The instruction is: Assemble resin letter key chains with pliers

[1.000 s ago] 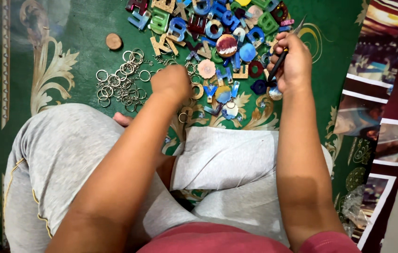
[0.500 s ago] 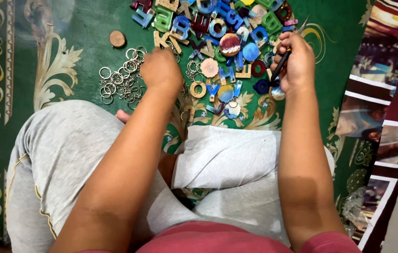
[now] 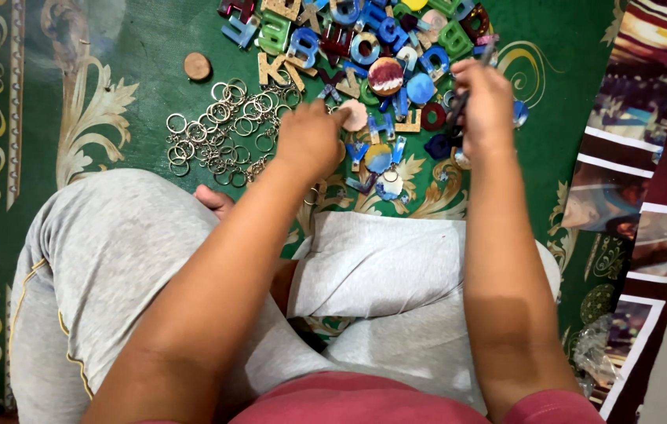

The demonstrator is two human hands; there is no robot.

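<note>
My left hand (image 3: 310, 140) reaches over the green carpet, palm down, with its fingertips at a pale pink round disc (image 3: 355, 115) on the near edge of a pile of coloured letter and disc charms (image 3: 365, 43). The back of the hand hides whether the fingers grip anything. My right hand (image 3: 484, 106) is closed around a dark plier-like tool (image 3: 459, 104) on the right side of the pile. A heap of metal key rings (image 3: 220, 126) lies just left of my left hand.
A small wooden disc (image 3: 197, 66) lies apart at the upper left of the rings. My crossed legs in grey trousers (image 3: 114, 259) fill the foreground. Printed pictures (image 3: 624, 188) and a clear plastic wrap (image 3: 596, 353) lie along the carpet's right edge.
My left hand moved from above the key rings to the right, onto the near edge of the charm pile. My right hand stays in place with the tool.
</note>
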